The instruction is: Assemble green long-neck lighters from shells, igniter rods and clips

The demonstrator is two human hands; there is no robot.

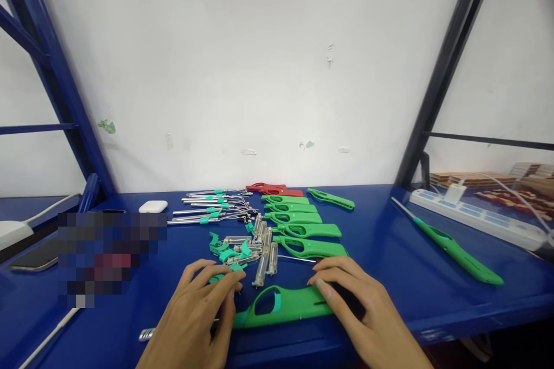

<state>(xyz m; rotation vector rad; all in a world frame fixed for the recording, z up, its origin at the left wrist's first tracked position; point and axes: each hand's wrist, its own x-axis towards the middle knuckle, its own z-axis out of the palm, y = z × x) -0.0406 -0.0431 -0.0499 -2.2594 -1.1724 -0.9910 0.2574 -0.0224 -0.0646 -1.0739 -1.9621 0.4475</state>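
Note:
A green long-nosed lighter (288, 307) lies across the table's front, its metal tip (146, 334) pointing left and a teal trigger in its loop. My left hand (197, 311) is closed around its neck, thumb in front and curled fingers behind. My right hand (363, 300) grips the handle end between thumb and fingers. Just behind the hands lie teal plastic triggers (227, 253) and several clear fuel tanks (262, 265). A thin metal rod (296, 258) runs under my right fingers, its other end hidden. Green handle shells (309, 247) are stacked in a row beyond.
Metal lighter tubes with wires (212, 218) lie back left, near a white earbud case (153, 206). Red shells (277, 190) sit by the wall. Another assembled green lighter (459, 253) and a white power strip (476, 219) are on the right. A phone (37, 256) lies left.

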